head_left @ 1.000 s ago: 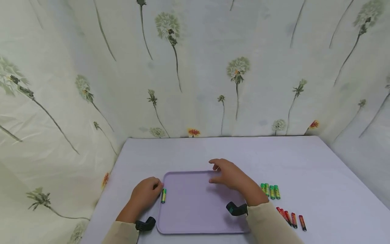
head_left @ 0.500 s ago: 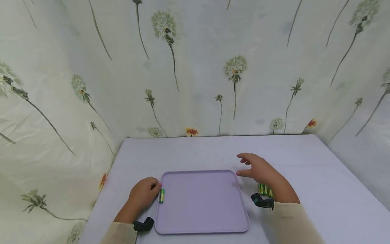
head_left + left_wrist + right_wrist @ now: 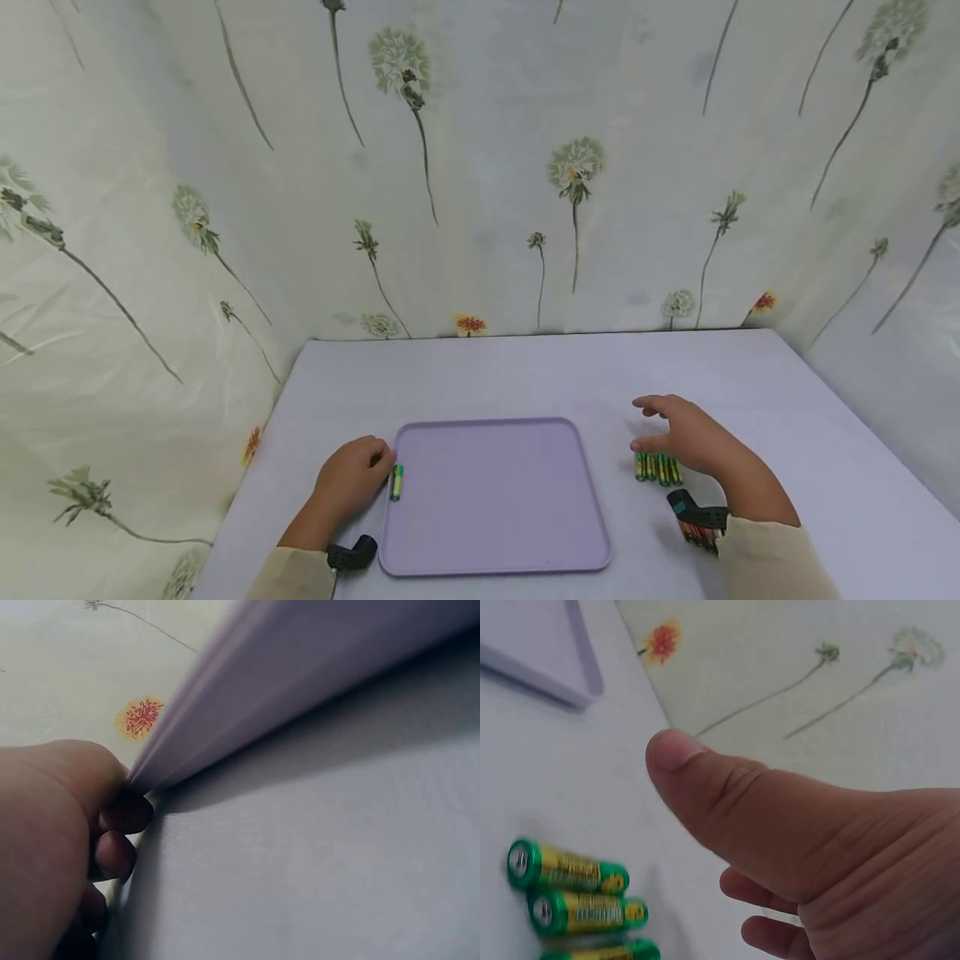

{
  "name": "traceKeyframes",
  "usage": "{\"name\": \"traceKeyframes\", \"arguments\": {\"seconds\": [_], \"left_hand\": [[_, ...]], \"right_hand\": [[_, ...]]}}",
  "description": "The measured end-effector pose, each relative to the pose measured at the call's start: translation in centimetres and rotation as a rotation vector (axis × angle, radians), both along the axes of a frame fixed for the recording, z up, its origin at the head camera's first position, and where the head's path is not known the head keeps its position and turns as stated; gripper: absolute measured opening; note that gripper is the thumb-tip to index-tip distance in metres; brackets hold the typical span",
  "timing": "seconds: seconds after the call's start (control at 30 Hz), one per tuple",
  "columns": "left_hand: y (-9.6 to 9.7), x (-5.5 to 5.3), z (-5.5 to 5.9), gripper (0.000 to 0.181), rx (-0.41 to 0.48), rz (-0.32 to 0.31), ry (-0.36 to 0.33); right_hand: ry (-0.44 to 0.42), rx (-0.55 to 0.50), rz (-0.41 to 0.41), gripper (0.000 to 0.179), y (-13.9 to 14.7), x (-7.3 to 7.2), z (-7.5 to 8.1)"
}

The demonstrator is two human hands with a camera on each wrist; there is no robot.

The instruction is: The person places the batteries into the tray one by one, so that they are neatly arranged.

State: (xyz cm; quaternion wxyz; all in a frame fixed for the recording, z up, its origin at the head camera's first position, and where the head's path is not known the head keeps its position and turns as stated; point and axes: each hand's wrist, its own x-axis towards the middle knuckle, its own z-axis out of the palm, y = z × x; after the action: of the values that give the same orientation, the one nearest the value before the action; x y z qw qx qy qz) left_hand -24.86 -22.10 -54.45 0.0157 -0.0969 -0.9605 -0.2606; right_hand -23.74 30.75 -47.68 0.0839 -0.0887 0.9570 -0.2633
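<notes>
The lilac tray (image 3: 495, 517) lies flat on the table. My left hand (image 3: 351, 482) pinches its left rim, thumb above and fingertips curled beneath, as the left wrist view shows at the tray's edge (image 3: 225, 712). Just inside that rim lies one green-and-yellow battery (image 3: 396, 482). To the right of the tray my right hand (image 3: 697, 437) hovers over a row of several green batteries (image 3: 657, 471), holding nothing. In the right wrist view its thumb (image 3: 727, 791) is extended, apart from the green batteries (image 3: 585, 911) at lower left.
Several red batteries (image 3: 697, 537) lie nearer the front, partly hidden by the right wrist's camera (image 3: 696, 508). The white tabletop (image 3: 480, 375) ends at the back against a flowered curtain (image 3: 480, 167). Another wrist camera (image 3: 352, 552) sits on the left arm.
My right hand has moved right, from over the tray to above the green batteries, its fingers still spread. My left hand has stayed at the tray's left rim. The view has shifted slightly.
</notes>
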Motion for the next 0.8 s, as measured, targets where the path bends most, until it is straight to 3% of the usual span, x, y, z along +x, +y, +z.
{"name": "traceKeyframes", "arguments": {"seconds": [0.33, 0.53, 0.8], "left_hand": [[0.1, -0.4, 0.4, 0.033, 0.008, 0.004, -0.001], [0.1, 0.0, 0.0, 0.033, 0.007, 0.004, -0.030], [0.0, 0.0, 0.2, 0.034, -0.005, 0.011, -0.021]], "right_hand": [[-0.050, 0.048, -0.068, 0.087, 2.8, 1.0, -1.3], [-0.100, 0.018, -0.068, 0.086, 3.8, 1.9, -2.4], [-0.062, 0.039, -0.039, 0.087, 4.0, 2.3, -3.1]]}}
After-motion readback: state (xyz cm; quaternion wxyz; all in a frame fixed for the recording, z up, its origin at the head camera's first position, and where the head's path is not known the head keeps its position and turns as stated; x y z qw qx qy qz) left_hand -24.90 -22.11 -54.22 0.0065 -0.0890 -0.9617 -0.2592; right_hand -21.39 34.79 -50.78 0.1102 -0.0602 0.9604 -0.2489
